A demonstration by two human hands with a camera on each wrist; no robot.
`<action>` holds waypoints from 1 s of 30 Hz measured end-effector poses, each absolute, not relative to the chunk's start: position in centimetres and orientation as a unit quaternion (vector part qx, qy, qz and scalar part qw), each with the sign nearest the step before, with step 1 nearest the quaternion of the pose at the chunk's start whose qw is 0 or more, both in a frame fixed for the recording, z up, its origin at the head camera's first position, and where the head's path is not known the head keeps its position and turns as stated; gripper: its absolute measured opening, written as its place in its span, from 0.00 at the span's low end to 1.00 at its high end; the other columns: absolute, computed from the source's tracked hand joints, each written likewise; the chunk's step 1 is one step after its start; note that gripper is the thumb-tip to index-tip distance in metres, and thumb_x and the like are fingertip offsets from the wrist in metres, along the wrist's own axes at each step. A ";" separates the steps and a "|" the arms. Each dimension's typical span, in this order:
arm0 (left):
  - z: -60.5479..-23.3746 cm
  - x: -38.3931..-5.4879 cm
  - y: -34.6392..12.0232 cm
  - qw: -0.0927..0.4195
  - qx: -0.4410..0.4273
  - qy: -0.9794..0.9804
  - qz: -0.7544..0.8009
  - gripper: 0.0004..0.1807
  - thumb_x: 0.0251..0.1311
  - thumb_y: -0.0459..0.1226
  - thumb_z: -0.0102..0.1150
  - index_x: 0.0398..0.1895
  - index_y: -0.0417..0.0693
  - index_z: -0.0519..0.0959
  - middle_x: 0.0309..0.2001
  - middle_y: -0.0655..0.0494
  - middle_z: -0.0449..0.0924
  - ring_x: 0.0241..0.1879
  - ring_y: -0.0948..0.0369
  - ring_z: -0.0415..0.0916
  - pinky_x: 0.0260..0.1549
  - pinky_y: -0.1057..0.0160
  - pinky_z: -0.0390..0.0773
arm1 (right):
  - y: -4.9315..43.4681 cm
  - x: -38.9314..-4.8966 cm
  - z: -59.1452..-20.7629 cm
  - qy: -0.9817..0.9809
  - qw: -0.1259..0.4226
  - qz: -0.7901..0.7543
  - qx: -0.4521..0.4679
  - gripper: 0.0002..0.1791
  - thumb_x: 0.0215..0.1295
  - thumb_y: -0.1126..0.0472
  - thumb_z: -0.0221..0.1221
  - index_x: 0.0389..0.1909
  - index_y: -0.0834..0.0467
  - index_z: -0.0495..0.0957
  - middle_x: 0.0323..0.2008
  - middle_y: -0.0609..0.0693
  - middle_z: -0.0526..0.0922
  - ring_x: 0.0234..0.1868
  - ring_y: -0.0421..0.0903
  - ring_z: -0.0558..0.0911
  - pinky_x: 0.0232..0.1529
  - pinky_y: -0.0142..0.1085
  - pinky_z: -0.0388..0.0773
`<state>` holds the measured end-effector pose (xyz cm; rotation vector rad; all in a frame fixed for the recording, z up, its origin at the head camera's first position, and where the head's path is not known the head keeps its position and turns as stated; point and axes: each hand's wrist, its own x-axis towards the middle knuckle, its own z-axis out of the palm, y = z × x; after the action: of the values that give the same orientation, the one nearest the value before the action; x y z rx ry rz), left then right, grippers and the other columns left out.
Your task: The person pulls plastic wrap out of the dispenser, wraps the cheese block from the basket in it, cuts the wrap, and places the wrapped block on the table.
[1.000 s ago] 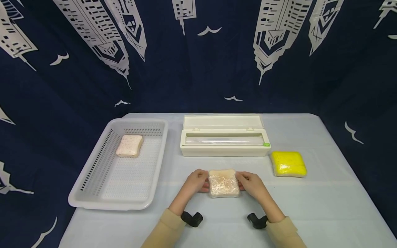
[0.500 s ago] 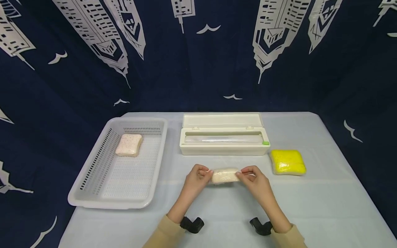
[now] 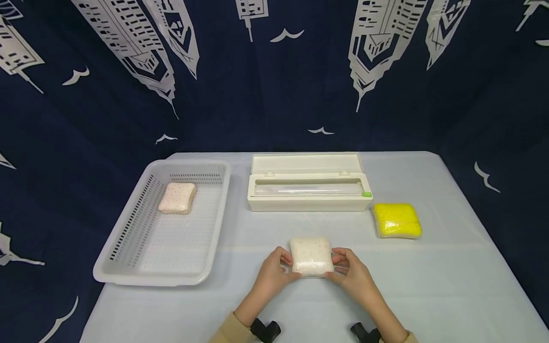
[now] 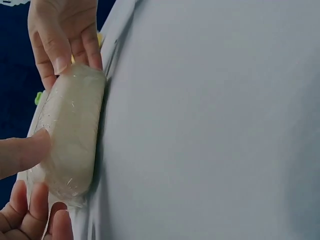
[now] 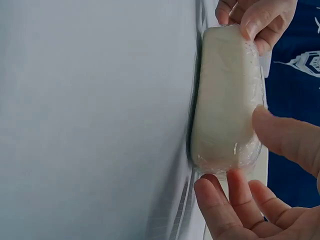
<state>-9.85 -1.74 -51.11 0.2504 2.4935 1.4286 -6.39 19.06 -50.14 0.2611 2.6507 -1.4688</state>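
Note:
Between both hands a thick, white, speckled bread-shaped block [image 3: 311, 257] in clear plastic wrap lies flat, close over the table. My left hand [image 3: 274, 274] holds its left side, thumb at the near corner and fingers along the side. On the opposite side my right hand [image 3: 349, 274] grips it in the same way. In the left wrist view the glossy film on the block [image 4: 75, 130] looks wrinkled at the ends. The right wrist view shows the right thumb [image 5: 280, 135] on the block's upper edge, fingertips at its end.
A white perforated basket [image 3: 210, 247] stands at left, with a similar speckled block [image 3: 177, 197] inside. Behind the hands is a cream plastic-wrap dispenser [image 3: 310, 204], lid raised, film roll showing. A yellow wrapped block [image 3: 396, 220] lies at right. A dark patterned cloth [image 3: 266, 105] hangs behind.
The block was lying with its wrinkled wrapped face up, then was tipped on edge and turned over by both hands; now its smooth speckled face is up. Both hands have come nearer the body.

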 end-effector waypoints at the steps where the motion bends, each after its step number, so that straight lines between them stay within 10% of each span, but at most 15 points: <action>1: -51.2 -9.8 -1.7 0.130 0.086 0.858 0.490 0.21 0.40 0.34 0.74 0.33 0.46 0.69 0.32 0.59 0.74 0.33 0.63 0.71 0.33 0.68 0.74 | 19.0 -6.3 -50.2 0.873 0.049 -0.479 0.084 0.36 0.45 0.67 0.71 0.57 0.65 0.67 0.42 0.55 0.77 0.48 0.52 0.79 0.46 0.35 0.79; 17: -50.2 -10.7 -4.8 0.060 0.046 0.866 0.495 0.11 0.58 0.38 0.61 0.39 0.43 0.74 0.35 0.54 0.78 0.37 0.59 0.76 0.33 0.65 0.77 | 19.3 -7.9 -49.0 0.915 0.099 -0.390 -0.005 0.62 0.36 0.51 0.76 0.70 0.65 0.50 0.62 0.64 0.63 0.54 0.57 0.74 0.46 0.46 0.78; 30: -49.8 -10.7 -6.5 0.033 0.023 0.860 0.509 0.11 0.60 0.39 0.59 0.42 0.44 0.76 0.40 0.53 0.80 0.40 0.58 0.78 0.35 0.64 0.77 | 17.9 -9.3 -48.9 0.944 0.105 -0.312 -0.016 0.61 0.32 0.48 0.77 0.68 0.64 0.57 0.62 0.61 0.67 0.60 0.59 0.67 0.56 0.56 0.68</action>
<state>-10.71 -6.54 -49.85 0.0714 2.6459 1.5673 -9.26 17.90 -48.88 -0.0483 2.7827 -0.9188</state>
